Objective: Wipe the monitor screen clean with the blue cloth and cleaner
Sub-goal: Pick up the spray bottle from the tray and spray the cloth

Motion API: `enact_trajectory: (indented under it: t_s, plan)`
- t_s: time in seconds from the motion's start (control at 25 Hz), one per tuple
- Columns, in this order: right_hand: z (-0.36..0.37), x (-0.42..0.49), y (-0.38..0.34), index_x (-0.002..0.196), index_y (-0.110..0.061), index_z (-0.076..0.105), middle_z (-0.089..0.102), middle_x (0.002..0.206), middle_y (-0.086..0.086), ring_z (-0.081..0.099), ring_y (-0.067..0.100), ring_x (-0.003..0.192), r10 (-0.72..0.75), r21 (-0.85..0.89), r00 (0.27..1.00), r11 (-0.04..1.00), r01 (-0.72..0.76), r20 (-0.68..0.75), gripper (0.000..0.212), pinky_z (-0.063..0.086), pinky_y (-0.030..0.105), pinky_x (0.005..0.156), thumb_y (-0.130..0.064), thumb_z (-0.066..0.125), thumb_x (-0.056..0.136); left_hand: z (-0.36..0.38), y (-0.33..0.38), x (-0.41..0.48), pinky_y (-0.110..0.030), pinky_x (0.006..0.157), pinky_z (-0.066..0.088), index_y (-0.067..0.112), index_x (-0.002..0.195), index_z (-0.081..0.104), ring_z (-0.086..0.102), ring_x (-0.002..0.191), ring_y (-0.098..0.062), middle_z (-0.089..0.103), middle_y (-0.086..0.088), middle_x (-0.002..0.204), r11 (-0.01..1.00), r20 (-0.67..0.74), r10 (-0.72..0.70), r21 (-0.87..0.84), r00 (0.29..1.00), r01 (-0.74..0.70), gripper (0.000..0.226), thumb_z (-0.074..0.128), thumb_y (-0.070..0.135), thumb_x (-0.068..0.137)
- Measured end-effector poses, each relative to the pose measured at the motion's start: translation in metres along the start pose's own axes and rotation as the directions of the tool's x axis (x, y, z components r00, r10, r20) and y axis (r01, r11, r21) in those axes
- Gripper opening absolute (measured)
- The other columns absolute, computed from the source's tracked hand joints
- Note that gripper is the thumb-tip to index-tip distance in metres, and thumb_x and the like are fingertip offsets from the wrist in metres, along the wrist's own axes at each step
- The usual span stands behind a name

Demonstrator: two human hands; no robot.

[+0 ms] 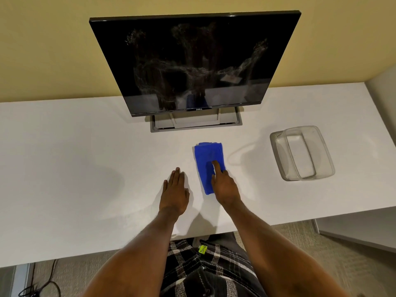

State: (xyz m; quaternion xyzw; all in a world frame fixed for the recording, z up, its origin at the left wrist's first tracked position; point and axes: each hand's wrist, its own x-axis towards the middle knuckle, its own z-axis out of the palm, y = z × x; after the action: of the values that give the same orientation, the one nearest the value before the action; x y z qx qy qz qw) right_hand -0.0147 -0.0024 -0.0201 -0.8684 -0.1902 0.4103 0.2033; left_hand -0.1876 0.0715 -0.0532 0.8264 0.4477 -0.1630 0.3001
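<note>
A black monitor (192, 63) stands at the back of the white desk (75, 168), its dark screen covered with pale smears and streaks. A folded blue cloth (206, 157) lies flat on the desk in front of the monitor's stand. My right hand (224, 185) rests on the cloth's near right part, index finger stretched out on the fabric, not gripping it. My left hand (174, 191) lies flat on the desk just left of the cloth, fingers together, holding nothing. No cleaner bottle is visible.
A clear plastic container (302, 153) with liquid in it sits on the desk to the right. The monitor's grey base (196, 124) stands behind the cloth. A grey partition (383, 86) bounds the desk's right end. Cables (40, 286) lie on the carpet below left.
</note>
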Motion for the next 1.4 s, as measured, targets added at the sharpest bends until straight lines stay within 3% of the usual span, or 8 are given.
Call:
enact_trajectory:
  t_s: [0.16, 0.32, 0.52, 0.72, 0.92, 1.04, 1.2, 1.4]
  plan:
    - [0.008, -0.006, 0.001, 0.132, -0.025, 0.052, 0.066, 0.102, 0.007, 0.067, 0.025, 0.087, -0.013, 0.059, 0.999, 0.998, 0.016, -0.039, 0.043, 0.059, 0.047, 0.086, -0.055, 0.030, 0.110, 0.000, -0.001, 0.001, -0.042, 0.134, 0.005, 0.015, 0.168, 0.002, -0.008, 0.164, -0.019, -0.012, -0.002, 0.177, 1.000, 0.005, -0.002, -0.001, 1.000, 0.002, 0.066, 0.034, 0.030, 0.112]
    - [0.012, -0.004, 0.001, 0.105, -0.023, 0.056, 0.068, 0.087, 0.006, 0.065, 0.018, 0.073, 0.010, 0.171, 0.998, 0.985, 0.001, -0.067, 0.051, 0.056, 0.037, 0.071, -0.066, 0.030, 0.105, 0.000, -0.002, 0.000, -0.041, 0.134, 0.005, 0.015, 0.168, 0.002, -0.008, 0.164, -0.019, -0.012, -0.001, 0.177, 1.000, 0.002, 0.008, -0.003, 1.000, -0.008, 0.066, 0.034, 0.031, 0.112]
    - [0.009, -0.004, -0.003, 0.106, -0.020, 0.059, 0.070, 0.087, 0.006, 0.068, 0.020, 0.075, 0.101, 0.250, 0.994, 0.965, -0.086, -0.049, 0.064, 0.055, 0.036, 0.071, -0.076, 0.030, 0.100, -0.002, -0.003, 0.000, -0.040, 0.134, 0.006, 0.015, 0.168, 0.004, -0.007, 0.164, -0.019, -0.010, -0.001, 0.177, 1.000, 0.002, 0.013, -0.017, 1.000, -0.013, 0.065, 0.034, 0.030, 0.112]
    - [-0.005, -0.009, 0.008, 0.163, -0.031, 0.022, 0.059, 0.124, 0.009, 0.068, 0.021, 0.092, -0.293, -0.318, 0.956, 0.907, 0.276, -0.005, 0.052, 0.063, 0.037, 0.086, -0.035, 0.036, 0.113, -0.002, 0.000, 0.000, -0.041, 0.134, 0.006, 0.014, 0.168, 0.005, -0.006, 0.164, -0.020, -0.009, -0.002, 0.177, 1.000, 0.001, 0.013, -0.003, 1.000, -0.013, 0.065, 0.034, 0.030, 0.112]
    - [-0.024, -0.006, 0.009, 0.167, -0.031, 0.011, 0.058, 0.122, 0.011, 0.059, 0.014, 0.075, -0.414, -0.437, 0.907, 0.833, 0.340, -0.084, 0.061, 0.055, 0.025, 0.066, -0.031, 0.038, 0.112, 0.003, 0.008, -0.001, -0.043, 0.134, 0.003, 0.013, 0.168, 0.005, -0.006, 0.164, -0.022, -0.008, -0.005, 0.177, 0.999, -0.029, 0.005, 0.032, 1.000, -0.004, 0.066, 0.034, 0.029, 0.112]
    - [-0.042, 0.001, 0.012, 0.167, -0.028, 0.008, 0.065, 0.112, 0.008, 0.067, 0.018, 0.087, -0.480, -0.501, 0.865, 0.790, 0.354, -0.145, 0.064, 0.060, 0.032, 0.081, -0.038, 0.039, 0.112, 0.005, 0.013, 0.001, -0.043, 0.134, 0.002, 0.012, 0.168, 0.000, -0.007, 0.164, -0.022, -0.011, -0.005, 0.176, 0.998, -0.046, 0.017, 0.058, 0.999, -0.014, 0.068, 0.033, 0.032, 0.112]
    - [-0.067, 0.005, 0.020, 0.165, -0.027, 0.022, 0.069, 0.111, 0.006, 0.066, 0.023, 0.100, -0.475, -0.402, 0.827, 0.850, 0.341, -0.302, 0.065, 0.055, 0.040, 0.097, -0.043, 0.049, 0.108, 0.006, 0.018, 0.003, -0.042, 0.134, 0.001, 0.012, 0.168, -0.003, -0.008, 0.164, -0.023, -0.012, -0.005, 0.176, 0.994, -0.069, 0.036, 0.109, 0.997, -0.029, 0.070, 0.032, 0.035, 0.112]
    - [-0.099, 0.017, 0.048, 0.136, -0.019, 0.053, 0.063, 0.120, 0.011, 0.063, 0.032, 0.113, -0.301, -0.208, 0.863, 0.950, 0.233, -0.406, 0.040, 0.053, 0.041, 0.092, -0.034, 0.063, 0.101, 0.008, 0.022, 0.007, -0.042, 0.134, 0.000, 0.012, 0.168, -0.003, -0.008, 0.164, -0.023, -0.012, -0.006, 0.176, 0.994, -0.052, 0.034, 0.106, 0.998, -0.029, 0.071, 0.034, 0.036, 0.112]
